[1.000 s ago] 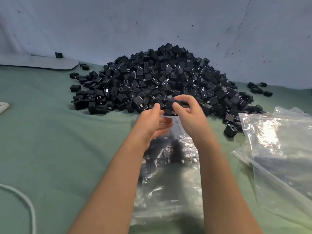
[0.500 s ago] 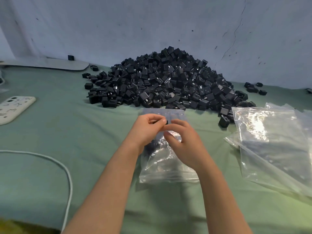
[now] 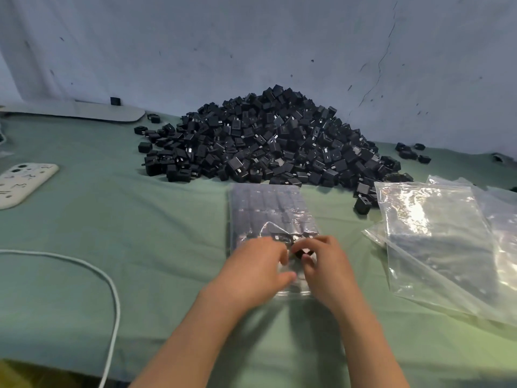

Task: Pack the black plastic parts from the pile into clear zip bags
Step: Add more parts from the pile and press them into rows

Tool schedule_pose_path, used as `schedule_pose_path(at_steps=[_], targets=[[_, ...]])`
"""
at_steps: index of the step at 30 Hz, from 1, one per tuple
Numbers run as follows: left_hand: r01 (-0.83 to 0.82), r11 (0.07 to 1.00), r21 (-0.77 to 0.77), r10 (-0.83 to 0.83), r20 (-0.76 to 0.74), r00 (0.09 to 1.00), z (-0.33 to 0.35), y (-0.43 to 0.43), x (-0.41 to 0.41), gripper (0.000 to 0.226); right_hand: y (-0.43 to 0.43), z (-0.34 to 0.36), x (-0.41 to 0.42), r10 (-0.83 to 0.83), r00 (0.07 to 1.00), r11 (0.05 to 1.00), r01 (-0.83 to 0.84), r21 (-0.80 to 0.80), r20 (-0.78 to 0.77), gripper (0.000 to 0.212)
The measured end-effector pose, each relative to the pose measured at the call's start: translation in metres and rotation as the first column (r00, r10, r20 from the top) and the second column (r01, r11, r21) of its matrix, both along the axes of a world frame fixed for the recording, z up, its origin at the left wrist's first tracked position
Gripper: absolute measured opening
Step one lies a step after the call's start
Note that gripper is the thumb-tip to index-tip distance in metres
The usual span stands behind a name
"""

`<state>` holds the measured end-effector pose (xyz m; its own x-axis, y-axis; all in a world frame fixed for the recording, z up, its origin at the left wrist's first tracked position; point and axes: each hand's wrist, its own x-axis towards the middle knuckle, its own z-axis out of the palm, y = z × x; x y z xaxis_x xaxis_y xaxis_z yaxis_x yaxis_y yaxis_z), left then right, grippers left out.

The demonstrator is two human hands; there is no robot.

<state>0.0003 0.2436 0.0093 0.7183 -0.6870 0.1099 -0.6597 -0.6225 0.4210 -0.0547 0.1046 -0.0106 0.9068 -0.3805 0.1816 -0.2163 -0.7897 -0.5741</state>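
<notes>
Green cloth covers the table point(image 3: 167, 247) under both hands. Directly ahead of the fingertips a clear zip bag point(image 3: 268, 208) lies flat. Its far end almost reaches the big pile of small black plastic parts point(image 3: 268, 144) heaped against the wall, and rows of parts show through the film. The left hand point(image 3: 258, 266) rests on the bag's near end, fingers bent over the film and thumb stretched toward the other hand. Blur leaves it unclear whether it actually pinches the opening. The right hand point(image 3: 326, 264) has its fingers curled round one black part point(image 3: 300, 252) at the bag's mouth, close against the left fingertips. Right of the right hand sits a loose stack of empty clear bags point(image 3: 436, 233). Well apart to the left of the left hand lie a white cable point(image 3: 113, 289) and a phone in a pale patterned case point(image 3: 25, 183).

The step in hand looks like feeding another part into a bag that is well filled. The next move calls for the left hand to hold the mouth parted while the right slides the part in flat beside the last row, leaving the zip strip free to close.
</notes>
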Motion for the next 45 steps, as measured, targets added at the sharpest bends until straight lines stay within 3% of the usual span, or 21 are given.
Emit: schedule_pose_path(at_steps=[3, 7, 9, 12, 15, 17, 20, 23, 28, 31, 33, 36, 38, 41, 45], targets=[[0.046, 0.979, 0.196, -0.056, 0.046, 0.997, -0.008, -0.003, -0.009, 0.033, -0.001, -0.007, -0.006, 0.004, 0.998, 0.999, -0.007, -0.044, -0.065, 0.034], [0.036, 0.978, 0.204, -0.044, 0.032, 0.999, -0.009, -0.004, -0.004, 0.021, 0.000, -0.006, -0.012, -0.051, 0.989, 0.986, 0.028, -0.162, -0.141, 0.032], [0.039, 0.981, 0.191, -0.043, 0.018, 0.999, -0.009, -0.003, -0.001, 0.018, 0.002, -0.005, -0.014, -0.050, 0.993, 0.985, 0.031, -0.169, -0.109, 0.032], [0.044, 0.994, 0.099, -0.042, -0.020, 0.999, -0.010, -0.001, 0.002, 0.014, 0.005, 0.004, -0.020, -0.034, 0.997, 0.998, 0.037, -0.047, 0.064, 0.031], [0.043, 0.997, -0.071, -0.048, -0.064, 0.997, -0.007, 0.004, 0.009, 0.010, 0.012, 0.023, -0.034, 0.082, 0.978, 0.987, -0.106, 0.118, 0.193, 0.027], [0.033, 0.988, -0.151, -0.046, -0.085, 0.995, -0.004, 0.006, 0.013, 0.006, 0.018, 0.038, -0.047, 0.181, 0.958, 0.966, -0.215, 0.140, 0.222, 0.025], [0.014, 0.974, -0.227, -0.042, -0.120, 0.992, -0.001, 0.007, 0.015, 0.011, 0.024, 0.044, -0.058, 0.295, 0.954, 0.954, -0.297, 0.035, 0.045, 0.023], [0.005, 0.959, -0.282, -0.047, -0.143, 0.989, 0.001, 0.008, 0.014, 0.010, 0.027, 0.032, -0.054, 0.225, 0.969, 0.969, -0.234, -0.079, -0.103, 0.030], [0.076, 0.959, -0.273, -0.093, -0.053, 0.994, 0.010, 0.008, 0.007, 0.009, 0.042, -0.001, -0.027, 0.182, 0.979, 0.954, -0.197, -0.224, -0.087, 0.035], [0.125, 0.951, -0.282, -0.172, -0.149, 0.974, 0.015, 0.013, 0.006, 0.006, 0.045, -0.015, -0.016, 0.209, 0.974, 0.949, -0.225, -0.221, -0.093, 0.034], [0.058, 0.933, -0.356, -0.130, -0.184, 0.974, 0.014, 0.016, 0.013, 0.010, 0.041, -0.020, -0.015, 0.241, 0.969, 0.945, -0.249, -0.212, -0.064, 0.029], [-0.242, 0.850, -0.468, 0.192, -0.151, 0.970, 0.001, 0.019, 0.037, 0.013, 0.037, -0.019, -0.018, 0.241, 0.958, 0.970, -0.234, -0.058, 0.155, 0.039], [-0.382, 0.828, -0.410, 0.301, -0.249, 0.921, -0.012, 0.020, 0.047, 0.030, 0.036, -0.019, -0.017, 0.157, 0.965, 0.987, -0.156, -0.021, 0.209, 0.039], [-0.415, 0.864, -0.286, 0.301, -0.366, 0.880, -0.029, 0.016, 0.051, 0.046, 0.037, -0.023, -0.008, 0.134, 0.982, 0.991, -0.131, -0.030, 0.136, 0.034], [-0.411, 0.862, -0.297, 0.302, -0.349, 0.887, -0.034, 0.016, 0.052, 0.045, 0.039, -0.020, 0.002, 0.108, 0.988, 0.991, -0.098, -0.095, 0.113, 0.024]])
